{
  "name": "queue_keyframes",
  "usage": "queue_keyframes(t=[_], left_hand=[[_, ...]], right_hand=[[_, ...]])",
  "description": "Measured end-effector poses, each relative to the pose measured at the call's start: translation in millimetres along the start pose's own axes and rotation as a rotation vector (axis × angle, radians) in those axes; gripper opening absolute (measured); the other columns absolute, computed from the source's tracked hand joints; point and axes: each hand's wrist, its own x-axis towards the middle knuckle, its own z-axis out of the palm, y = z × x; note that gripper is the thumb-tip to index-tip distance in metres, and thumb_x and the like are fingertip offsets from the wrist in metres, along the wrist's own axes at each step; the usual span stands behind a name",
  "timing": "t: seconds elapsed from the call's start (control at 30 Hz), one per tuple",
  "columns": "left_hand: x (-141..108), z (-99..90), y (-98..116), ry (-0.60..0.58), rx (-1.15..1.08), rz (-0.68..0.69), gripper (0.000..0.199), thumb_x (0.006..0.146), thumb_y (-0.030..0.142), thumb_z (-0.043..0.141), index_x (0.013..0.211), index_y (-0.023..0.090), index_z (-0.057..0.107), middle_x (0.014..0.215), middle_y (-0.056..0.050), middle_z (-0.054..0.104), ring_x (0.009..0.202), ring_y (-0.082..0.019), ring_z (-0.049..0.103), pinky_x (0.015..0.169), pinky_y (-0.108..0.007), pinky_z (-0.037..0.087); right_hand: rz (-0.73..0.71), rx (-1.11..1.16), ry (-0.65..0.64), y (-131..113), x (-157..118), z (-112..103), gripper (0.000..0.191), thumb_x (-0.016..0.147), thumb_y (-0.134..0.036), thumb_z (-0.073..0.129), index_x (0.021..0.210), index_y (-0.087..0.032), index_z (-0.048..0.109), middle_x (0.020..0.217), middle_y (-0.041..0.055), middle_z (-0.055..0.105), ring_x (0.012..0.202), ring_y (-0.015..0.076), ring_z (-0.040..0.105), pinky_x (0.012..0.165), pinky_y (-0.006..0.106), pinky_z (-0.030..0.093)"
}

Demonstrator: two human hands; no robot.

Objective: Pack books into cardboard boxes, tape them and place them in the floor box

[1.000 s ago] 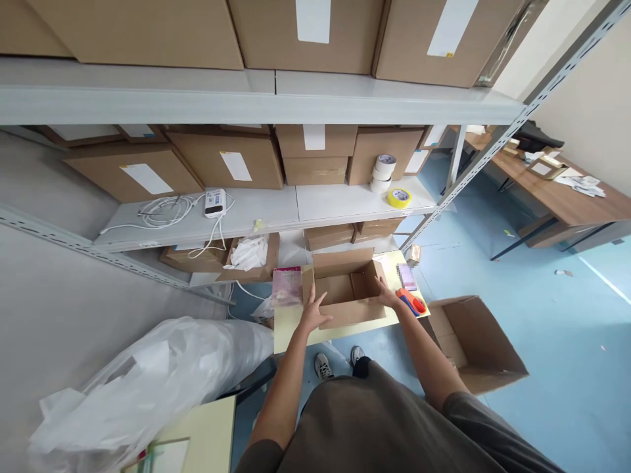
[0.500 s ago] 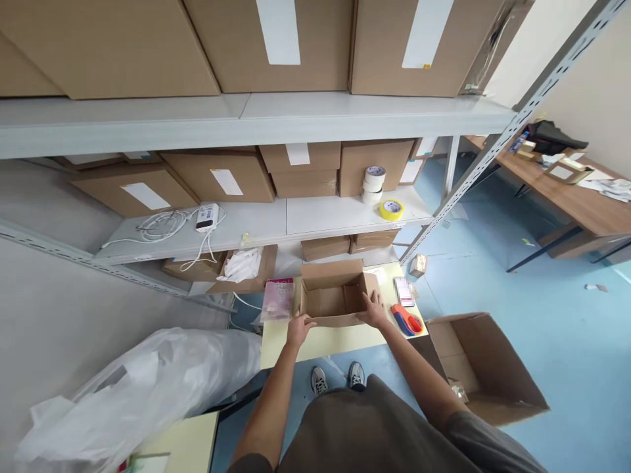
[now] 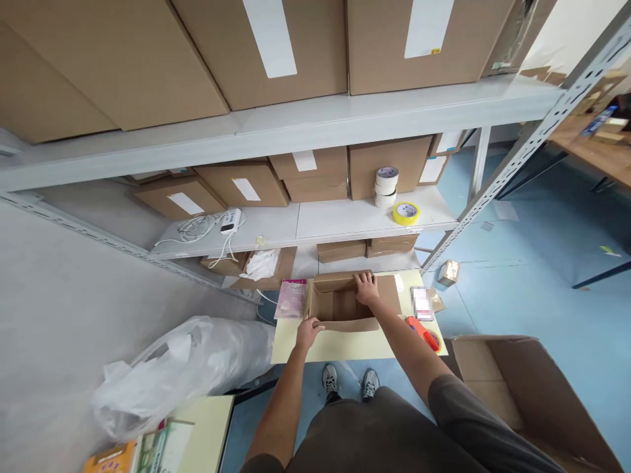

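Observation:
An open-topped cardboard box (image 3: 345, 325) stands on the pale yellow table (image 3: 340, 353) in front of me, and its inside shows bare brown walls. At the near left corner, my left hand (image 3: 308, 333) is closed on the rim, thumb along the front edge. My right hand (image 3: 367, 289) reaches across the opening to the far side near the right corner. Its fingers are spread against the far flap, touching it. A right-hand flap (image 3: 389, 293) lies folded outward beside my right wrist.
Left of the box lies a pink packet (image 3: 292, 299). An orange tape dispenser (image 3: 422, 333) and a printed card (image 3: 422, 303) lie to its right. A shelf (image 3: 320, 220) holds tape rolls (image 3: 406, 213) and boxes. A large open carton (image 3: 537, 387) stands right; a plastic bag (image 3: 197, 368) bulges left.
My right hand has moved from the box's near right side to its far edge. The left hand stays at the near left corner. The view has shifted.

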Motion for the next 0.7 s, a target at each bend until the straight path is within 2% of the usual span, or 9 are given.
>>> queue_keyframes(t=[0.13, 0.27, 0.4, 0.47, 0.57, 0.63, 0.7], left_hand=[[-1.6, 1.3, 5.7, 0.016, -0.008, -0.025, 0.008, 0.085, 0.027, 0.083, 0.088, 0.022, 0.078, 0.105, -0.003, 0.073, 0.095, -0.019, 0.067, 0.085, -0.026, 0.044], [-7.9, 3.2, 5.1, 0.014, -0.032, -0.007, 0.008, 0.086, 0.027, 0.081, 0.091, 0.022, 0.077, 0.11, -0.004, 0.072, 0.095, -0.019, 0.068, 0.087, -0.027, 0.046], [-9.7, -1.0, 0.2, -0.018, -0.04, 0.073, 0.012, 0.083, 0.026, 0.083, 0.093, 0.022, 0.077, 0.119, -0.006, 0.071, 0.105, -0.022, 0.068, 0.094, -0.031, 0.048], [-9.3, -4.4, -1.7, -0.073, -0.04, 0.097, 0.019, 0.08, 0.026, 0.084, 0.098, 0.023, 0.078, 0.127, -0.008, 0.07, 0.112, -0.024, 0.067, 0.099, -0.034, 0.049], [-10.2, -7.8, -5.6, -0.148, -0.061, 0.146, 0.046, 0.075, 0.028, 0.089, 0.12, 0.025, 0.077, 0.15, -0.012, 0.061, 0.13, -0.031, 0.062, 0.109, -0.038, 0.047], [-11.5, -9.4, -12.1, -0.131, -0.105, 0.2, 0.074, 0.072, 0.032, 0.092, 0.142, 0.025, 0.067, 0.167, -0.015, 0.045, 0.146, -0.036, 0.05, 0.117, -0.043, 0.043], [-10.9, -12.8, -24.6, -0.083, -0.181, 0.267, 0.089, 0.076, 0.039, 0.09, 0.156, 0.025, 0.053, 0.174, -0.017, 0.033, 0.156, -0.04, 0.037, 0.124, -0.048, 0.037]], right_hand=[[0.048, -0.062, 0.059, -9.8, -3.7, 15.3, 0.076, 0.09, -0.017, 0.056, 0.164, -0.016, 0.041, 0.161, 0.0247, 0.047, 0.153, 0.0422, 0.028, 0.126, 0.061, 0.003], [0.058, -0.043, 0.094, -8.1, -4.5, 16.8, 0.073, 0.086, -0.019, 0.059, 0.158, -0.016, 0.05, 0.153, 0.0259, 0.053, 0.147, 0.043, 0.035, 0.125, 0.062, 0.005], [0.075, 0.026, 0.142, -4.3, -5.2, 11.0, 0.072, 0.083, -0.022, 0.063, 0.154, -0.019, 0.054, 0.154, 0.0207, 0.054, 0.148, 0.0388, 0.036, 0.127, 0.058, 0.012], [0.124, 0.077, 0.205, -14.2, -9.0, 11.4, 0.071, 0.082, -0.021, 0.061, 0.153, -0.02, 0.054, 0.157, 0.0177, 0.053, 0.151, 0.0363, 0.034, 0.128, 0.056, 0.016], [0.145, 0.18, 0.354, -54.2, -16.6, 20.6, 0.067, 0.086, -0.019, 0.056, 0.153, -0.017, 0.054, 0.157, 0.0172, 0.054, 0.152, 0.0318, 0.039, 0.128, 0.049, 0.026], [0.1, 0.275, 0.413, -94.8, -19.1, 31.2, 0.064, 0.09, -0.021, 0.052, 0.154, -0.016, 0.053, 0.158, 0.0166, 0.055, 0.149, 0.0277, 0.046, 0.126, 0.042, 0.036], [0.068, 0.375, 0.422, -139.3, -17.3, 42.6, 0.064, 0.091, -0.021, 0.048, 0.155, -0.016, 0.053, 0.157, 0.015, 0.056, 0.147, 0.0249, 0.05, 0.124, 0.039, 0.041]])
